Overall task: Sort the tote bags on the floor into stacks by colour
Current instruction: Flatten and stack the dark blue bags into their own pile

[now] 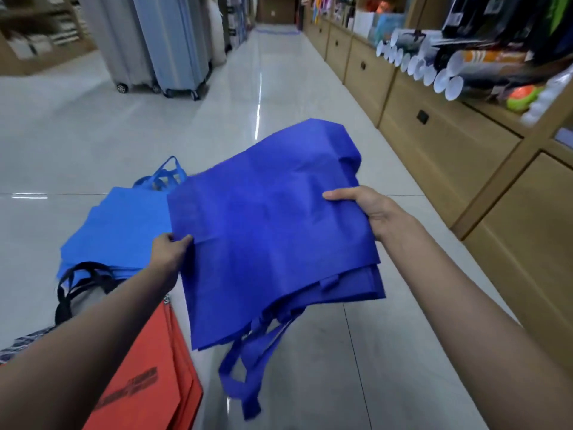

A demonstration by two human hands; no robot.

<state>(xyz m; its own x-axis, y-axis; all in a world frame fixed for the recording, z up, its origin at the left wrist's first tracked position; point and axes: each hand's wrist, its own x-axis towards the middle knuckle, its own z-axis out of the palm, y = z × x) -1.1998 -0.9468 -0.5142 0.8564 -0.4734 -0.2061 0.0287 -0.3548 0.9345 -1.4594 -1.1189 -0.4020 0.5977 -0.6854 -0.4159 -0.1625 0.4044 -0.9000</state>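
Observation:
A bundle of dark blue tote bags (273, 237) is held flat above the floor, its handles dangling towards me. My left hand (169, 254) grips the bundle's left edge and my right hand (369, 209) grips its right edge. Under and to the left of it, a stack of light blue tote bags (121, 231) lies on the floor with handles pointing away. Nearer me at lower left lies a stack of orange-red tote bags (148, 377) with black print. Between those two stacks sits a grey bag with black handles (83, 290), partly hidden by my left arm.
Glossy tiled floor (279, 88) runs down a shop aisle. Wooden cabinets with drawers (434, 131) line the right side, with rolled goods on shelves above. Wheeled racks of grey hanging fabric (161, 51) stand at the back left. A striped fabric edge (21, 339) shows at far left.

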